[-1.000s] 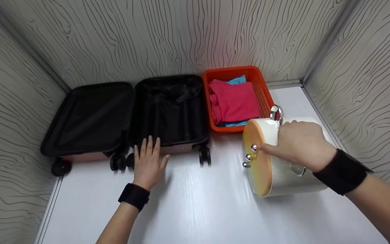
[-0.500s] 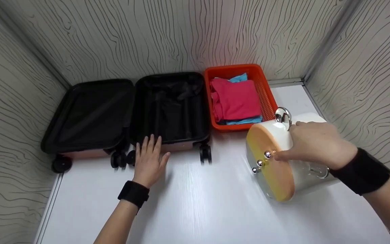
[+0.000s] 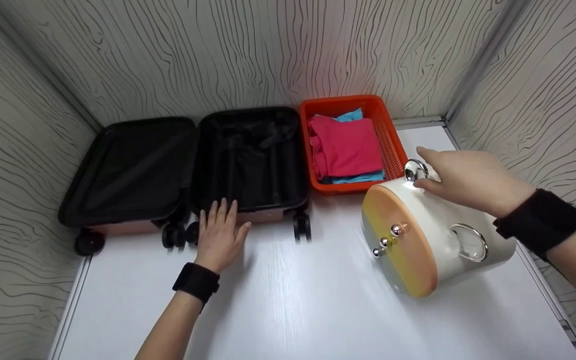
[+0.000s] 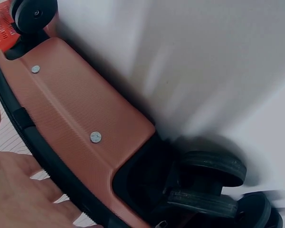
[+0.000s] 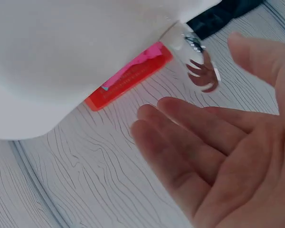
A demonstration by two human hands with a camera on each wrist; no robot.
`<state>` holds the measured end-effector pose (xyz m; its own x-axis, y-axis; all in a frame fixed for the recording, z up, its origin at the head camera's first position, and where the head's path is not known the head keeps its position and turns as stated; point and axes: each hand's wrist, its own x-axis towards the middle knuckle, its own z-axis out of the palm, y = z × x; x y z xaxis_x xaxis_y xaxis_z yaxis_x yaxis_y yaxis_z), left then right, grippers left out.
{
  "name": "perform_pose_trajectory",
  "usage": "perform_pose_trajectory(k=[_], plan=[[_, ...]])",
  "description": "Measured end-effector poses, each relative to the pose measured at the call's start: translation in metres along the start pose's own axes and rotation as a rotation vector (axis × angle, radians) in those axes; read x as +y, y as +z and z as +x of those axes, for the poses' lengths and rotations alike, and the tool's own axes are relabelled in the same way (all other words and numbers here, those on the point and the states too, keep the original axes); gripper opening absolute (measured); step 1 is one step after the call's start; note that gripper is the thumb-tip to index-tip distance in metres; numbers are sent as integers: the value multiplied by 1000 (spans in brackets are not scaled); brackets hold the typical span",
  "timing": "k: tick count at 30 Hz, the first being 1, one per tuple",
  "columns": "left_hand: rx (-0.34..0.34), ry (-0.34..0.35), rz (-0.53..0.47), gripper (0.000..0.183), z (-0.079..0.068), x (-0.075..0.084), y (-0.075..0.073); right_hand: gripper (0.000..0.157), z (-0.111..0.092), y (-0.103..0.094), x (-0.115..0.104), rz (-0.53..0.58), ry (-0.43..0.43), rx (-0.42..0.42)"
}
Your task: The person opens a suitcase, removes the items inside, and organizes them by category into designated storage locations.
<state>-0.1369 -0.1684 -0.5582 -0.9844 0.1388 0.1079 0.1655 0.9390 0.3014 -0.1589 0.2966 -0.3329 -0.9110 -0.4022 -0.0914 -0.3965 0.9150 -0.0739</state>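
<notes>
My left hand lies with its fingers straight at the front edge of the open suitcase; the left wrist view shows its pinkish ribbed side, zip and black wheels. My right hand hovers over a white rounded container, fingers extended and holding nothing. In the right wrist view a shiny silver handle stands between the thumb and fingers, seemingly untouched. The container has an orange, yellow and grey face with several silver knobs, and a second silver loop on its near side.
Behind the container an orange basket holds a folded pink cloth and blue cloths. The suitcase's other black half lies at the left. Wood-grain walls enclose the white surface.
The container has moved right and tipped, its face turning more upward. My right hand has released its top and lifted off toward the back right. The left hand stays in place.
</notes>
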Motion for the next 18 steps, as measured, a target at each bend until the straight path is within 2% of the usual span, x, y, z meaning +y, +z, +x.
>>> perform_pose_trajectory(k=[3, 5, 13, 18], plan=[[-7, -7, -3, 71, 1, 1, 0, 28, 10, -1, -4, -35, -21, 23], [-10, -9, -8, 71, 2, 1, 0, 16, 13, -2, -7, -42, -31, 21], [-12, 0, -18, 71, 3, 1, -1, 17, 13, -4, -6, -62, -71, 2], [-20, 0, -20, 73, 2, 0, -3, 16, 11, 1, 6, -109, -91, 34]])
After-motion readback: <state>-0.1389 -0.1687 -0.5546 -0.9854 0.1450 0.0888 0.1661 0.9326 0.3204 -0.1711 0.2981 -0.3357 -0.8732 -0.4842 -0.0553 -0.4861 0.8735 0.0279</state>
